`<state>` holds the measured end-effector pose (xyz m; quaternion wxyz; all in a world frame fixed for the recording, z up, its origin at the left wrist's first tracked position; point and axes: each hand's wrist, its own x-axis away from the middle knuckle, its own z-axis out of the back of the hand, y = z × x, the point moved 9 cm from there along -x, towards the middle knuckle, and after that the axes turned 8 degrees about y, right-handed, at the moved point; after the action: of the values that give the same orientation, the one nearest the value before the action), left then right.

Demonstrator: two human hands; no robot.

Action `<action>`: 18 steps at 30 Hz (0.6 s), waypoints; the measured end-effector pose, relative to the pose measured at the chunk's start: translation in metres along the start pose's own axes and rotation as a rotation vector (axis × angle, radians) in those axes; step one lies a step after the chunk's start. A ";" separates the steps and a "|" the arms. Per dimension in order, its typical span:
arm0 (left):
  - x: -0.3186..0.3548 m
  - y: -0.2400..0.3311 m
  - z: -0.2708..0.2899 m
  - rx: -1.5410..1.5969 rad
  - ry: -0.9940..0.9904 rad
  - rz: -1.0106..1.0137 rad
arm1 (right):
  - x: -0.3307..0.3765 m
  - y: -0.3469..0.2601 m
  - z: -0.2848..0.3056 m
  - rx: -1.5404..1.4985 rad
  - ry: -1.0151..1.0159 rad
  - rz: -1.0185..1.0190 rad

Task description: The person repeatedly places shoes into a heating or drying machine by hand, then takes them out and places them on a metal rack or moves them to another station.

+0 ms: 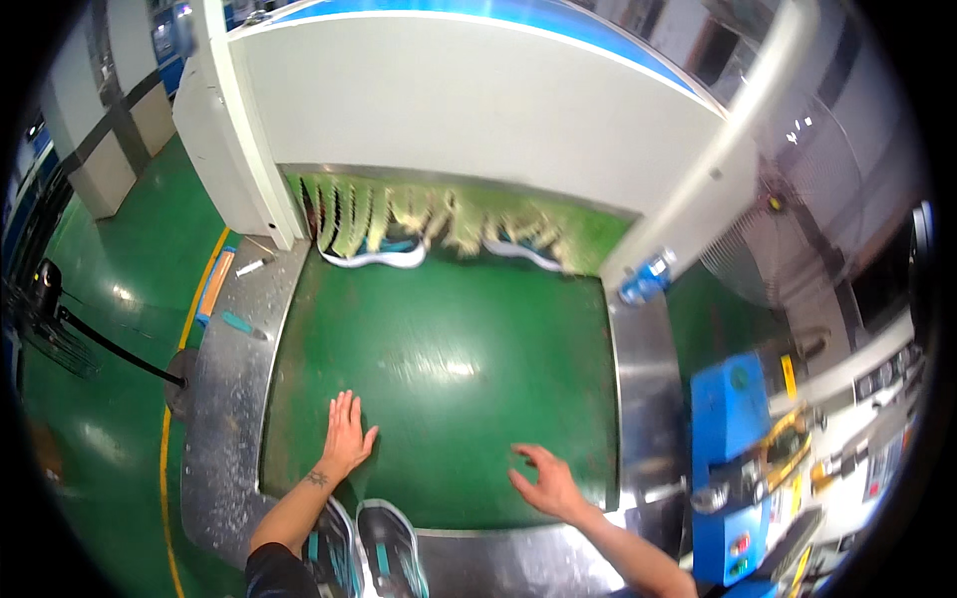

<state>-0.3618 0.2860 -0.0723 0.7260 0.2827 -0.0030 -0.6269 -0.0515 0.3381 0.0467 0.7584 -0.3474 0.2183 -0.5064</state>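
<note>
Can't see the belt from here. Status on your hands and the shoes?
Left hand flat on green belt, empty. Right hand open above belt, empty. Two shoes at tunnel curtain, apart from both hands. Nothing between.

Green glossy floor (120,329) with a yellow painted line (189,319) ran along the left. A large white machine housing (449,110) with a blue top edge filled the upper middle. Pale wall panels (100,149) stood at upper left. A black fan stand (60,314) stood on the floor. Blue equipment (728,448) sat at right. Overhead light glared off the floor.
</note>
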 end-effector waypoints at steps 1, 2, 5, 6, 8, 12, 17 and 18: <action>-0.008 -0.016 -0.012 -0.019 -0.030 0.010 | -0.045 -0.019 -0.001 0.027 -0.028 0.115; -0.009 -0.039 -0.021 -0.055 -0.059 0.038 | -0.091 -0.036 -0.010 0.038 -0.074 0.242; 0.012 -0.058 -0.024 0.091 -0.067 0.103 | -0.209 -0.016 -0.040 0.461 -0.212 0.473; 0.020 -0.066 -0.025 0.158 -0.086 0.118 | -0.249 0.000 -0.039 0.740 -0.255 0.536; -0.005 -0.050 -0.019 0.219 -0.028 0.045 | -0.335 0.055 0.031 1.099 -0.027 0.776; 0.010 -0.035 0.005 0.241 -0.076 0.040 | -0.383 0.136 0.035 1.200 -0.300 -0.144; -0.006 -0.041 -0.036 0.232 -0.026 0.011 | -0.350 0.151 0.086 1.262 0.126 0.308; -0.009 -0.036 -0.034 0.227 0.007 -0.038 | -0.305 0.143 0.082 1.205 0.188 0.355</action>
<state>-0.3845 0.3060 -0.1124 0.6774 0.3652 -0.0658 -0.6352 -0.0269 0.6789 -0.0120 0.8709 0.2278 0.0147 -0.4352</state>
